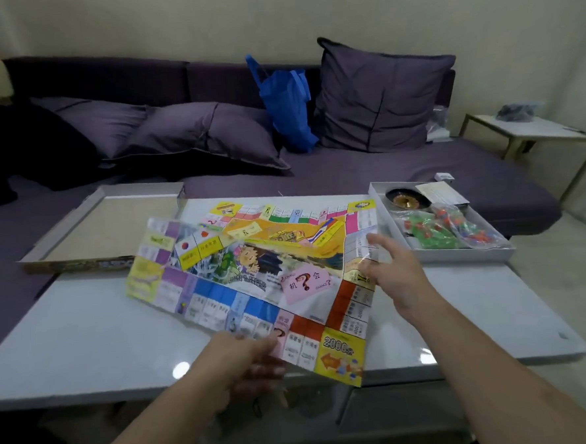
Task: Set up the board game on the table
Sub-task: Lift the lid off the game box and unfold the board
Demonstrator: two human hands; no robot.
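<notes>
I see the game board (pixel 253 275) half-unfolded above the white table (pixel 86 337), my left hand (pixel 249 365) pinching its near edge, my right hand (pixel 387 267) grasping its right edge. A corner reads "2000". Box tray (pixel 458 251) sits right, lid (pixel 106 226) left.

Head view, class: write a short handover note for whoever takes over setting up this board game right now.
Left hand grips the board's near edge; right hand holds its right edge.
Board is half unfolded, near half lifted off the table, far half lying flat.
Lid sits upturned, far left. Box at right holds bagged pieces and a roulette wheel.
Done: box opened, board out.
Left: flatten the board, unpack and place the pieces.
</notes>
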